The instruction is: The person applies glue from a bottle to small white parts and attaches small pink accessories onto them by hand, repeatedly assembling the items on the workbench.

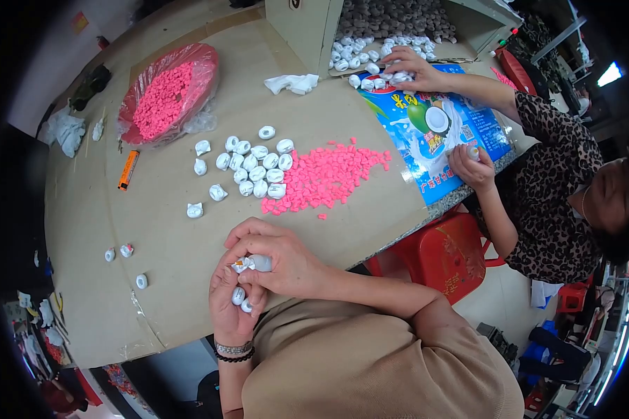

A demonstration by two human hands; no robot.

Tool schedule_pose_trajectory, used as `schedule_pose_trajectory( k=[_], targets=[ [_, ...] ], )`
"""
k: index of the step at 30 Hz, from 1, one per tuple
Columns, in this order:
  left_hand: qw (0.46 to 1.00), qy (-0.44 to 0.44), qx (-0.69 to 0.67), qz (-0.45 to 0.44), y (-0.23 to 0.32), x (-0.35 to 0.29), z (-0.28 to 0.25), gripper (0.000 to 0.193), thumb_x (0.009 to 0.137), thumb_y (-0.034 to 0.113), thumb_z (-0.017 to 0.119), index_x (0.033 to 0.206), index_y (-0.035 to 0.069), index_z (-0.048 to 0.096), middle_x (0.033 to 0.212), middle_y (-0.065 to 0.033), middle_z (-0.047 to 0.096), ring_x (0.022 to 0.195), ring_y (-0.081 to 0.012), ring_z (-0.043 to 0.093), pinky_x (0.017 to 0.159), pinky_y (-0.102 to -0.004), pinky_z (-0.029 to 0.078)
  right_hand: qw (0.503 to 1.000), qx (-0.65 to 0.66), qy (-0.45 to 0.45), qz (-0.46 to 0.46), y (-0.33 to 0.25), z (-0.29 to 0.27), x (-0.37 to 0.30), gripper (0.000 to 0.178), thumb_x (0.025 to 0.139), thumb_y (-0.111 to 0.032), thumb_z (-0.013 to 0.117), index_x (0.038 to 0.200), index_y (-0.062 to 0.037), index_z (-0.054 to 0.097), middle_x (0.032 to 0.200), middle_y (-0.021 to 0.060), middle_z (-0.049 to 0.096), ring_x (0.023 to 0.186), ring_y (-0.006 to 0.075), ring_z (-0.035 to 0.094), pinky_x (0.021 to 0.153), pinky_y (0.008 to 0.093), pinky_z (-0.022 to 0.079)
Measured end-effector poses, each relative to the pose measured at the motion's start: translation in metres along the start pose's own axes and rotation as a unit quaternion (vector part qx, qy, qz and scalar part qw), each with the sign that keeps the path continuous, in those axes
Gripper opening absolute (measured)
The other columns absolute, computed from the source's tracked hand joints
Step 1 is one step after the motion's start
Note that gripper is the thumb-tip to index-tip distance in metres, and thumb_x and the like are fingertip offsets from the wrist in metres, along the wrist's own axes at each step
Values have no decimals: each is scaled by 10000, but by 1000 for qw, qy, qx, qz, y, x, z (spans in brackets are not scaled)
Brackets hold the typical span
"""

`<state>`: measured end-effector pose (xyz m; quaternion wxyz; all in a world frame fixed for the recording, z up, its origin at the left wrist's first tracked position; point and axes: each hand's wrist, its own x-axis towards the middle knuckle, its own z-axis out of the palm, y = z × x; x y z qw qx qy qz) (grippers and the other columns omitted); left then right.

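Observation:
My left hand (pixel 236 297), with bracelets on its wrist, is closed around several small white oval pieces with dark markings; two white pieces (pixel 242 299) show in its curled palm. My right hand (pixel 290 264) meets it above the table's near edge and pinches a whitish rounded piece (pixel 261 262). Between the fingertips of both hands is a crumpled white wrapper (pixel 242 265) with an orange spot. Just beyond lie a group of white wrapped pieces (pixel 251 166) and a spread of small pink pieces (pixel 328 174) on the cardboard-covered table (pixel 182 272).
A red bowl (pixel 206 63) of pink pieces, lined with plastic, stands far left near an orange marker (pixel 128 170). At right, a co-worker's hands (pixel 416 70) handle white pieces over a blue printed sheet (pixel 405 133). Behind stands an open box (pixel 300 35); a red stool (pixel 444 255) is beside the table.

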<state>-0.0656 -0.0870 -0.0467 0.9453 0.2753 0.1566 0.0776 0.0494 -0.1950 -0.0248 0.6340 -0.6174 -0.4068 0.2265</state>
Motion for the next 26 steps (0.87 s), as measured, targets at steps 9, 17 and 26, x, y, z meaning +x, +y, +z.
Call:
schedule_pose_trajectory(
  k=[9,17,26],
  targets=[
    [1000,6,3,-3,2,-1,4,433,964,267,492,1259,-45,436,734,-83,572,461,-127,505,354,-219,375,1000,9,3,12,0,-1,-1,227,744,-34,676,967,-80,682,1085,89,568,975,218,577,834,322,471],
    [1000,-6,-4,-19,2,0,-2,432,973,261,475,1277,-44,432,782,-80,567,475,-123,506,368,-225,383,1000,-3,5,26,-3,0,0,224,734,-39,692,957,-64,680,1070,89,574,979,216,576,842,323,468],
    [1000,-11,-15,-15,3,-1,-2,440,971,268,478,1293,-28,427,802,-83,566,490,-132,520,370,-235,391,1000,-21,-6,19,-1,2,1,240,724,-48,699,962,-66,685,1064,85,575,998,221,569,864,337,461]
  ],
)
